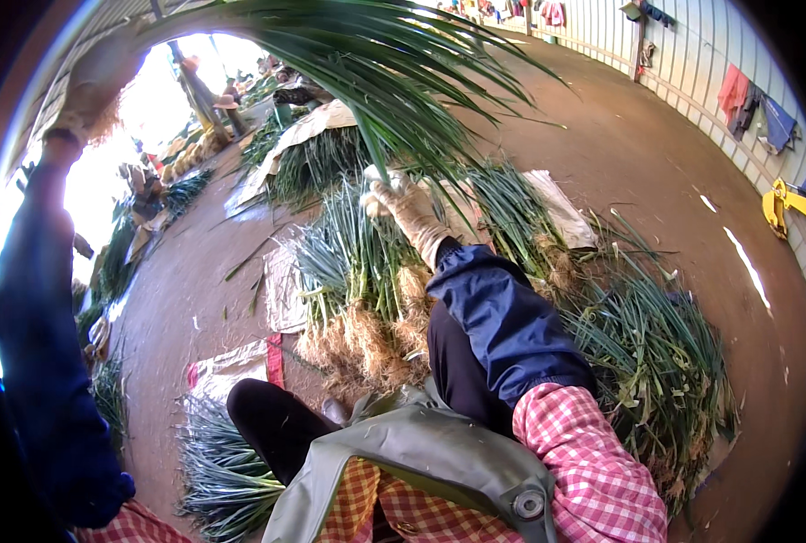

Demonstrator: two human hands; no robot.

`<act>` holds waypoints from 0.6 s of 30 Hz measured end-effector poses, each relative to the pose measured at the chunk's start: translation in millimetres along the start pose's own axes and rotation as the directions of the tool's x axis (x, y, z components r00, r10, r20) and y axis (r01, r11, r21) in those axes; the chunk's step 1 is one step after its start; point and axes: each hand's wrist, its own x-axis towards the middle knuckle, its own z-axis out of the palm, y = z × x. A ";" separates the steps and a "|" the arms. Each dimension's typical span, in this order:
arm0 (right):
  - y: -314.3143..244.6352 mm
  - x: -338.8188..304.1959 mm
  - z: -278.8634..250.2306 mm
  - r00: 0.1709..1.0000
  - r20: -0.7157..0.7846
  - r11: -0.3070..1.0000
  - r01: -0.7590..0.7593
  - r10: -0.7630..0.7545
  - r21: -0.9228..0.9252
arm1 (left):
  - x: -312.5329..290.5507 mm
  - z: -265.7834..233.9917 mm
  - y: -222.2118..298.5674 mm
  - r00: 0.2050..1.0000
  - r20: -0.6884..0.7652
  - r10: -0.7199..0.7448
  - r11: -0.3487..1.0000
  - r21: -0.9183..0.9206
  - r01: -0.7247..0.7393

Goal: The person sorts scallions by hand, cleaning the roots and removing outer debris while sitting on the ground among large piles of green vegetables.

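Right hand (pixel 409 210) reaches piled scallions (pixel 358 262); bare floor (pixel 638 154) beyond.

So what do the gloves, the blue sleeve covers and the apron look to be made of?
The right glove looks like knitted cotton: matt, beige, soiled, with a soft weave. The left glove looks alike, though glare washes it out. The blue sleeve cover seems a thin woven synthetic, with a slight sheen and crisp folds. The apron looks like coated or waxed cloth: olive, smooth, with a metal stud.
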 end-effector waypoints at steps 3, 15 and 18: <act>-11.7 -14.7 15.6 0.983 -0.053 0.882 -0.183 0.178 -0.435 | -5.6 -36.3 7.8 0.781 0.530 -0.331 0.936 0.078 0.344; -7.5 -230.5 -265.4 0.753 -0.328 -0.512 0.013 0.571 -0.859 | -69.6 -13.0 -39.9 0.875 0.438 -0.204 0.978 0.137 0.159; -43.1 -271.3 -306.2 0.175 -0.555 -0.566 0.012 0.813 -0.825 | -85.5 -2.3 -69.0 0.914 0.370 -0.165 0.979 0.171 0.107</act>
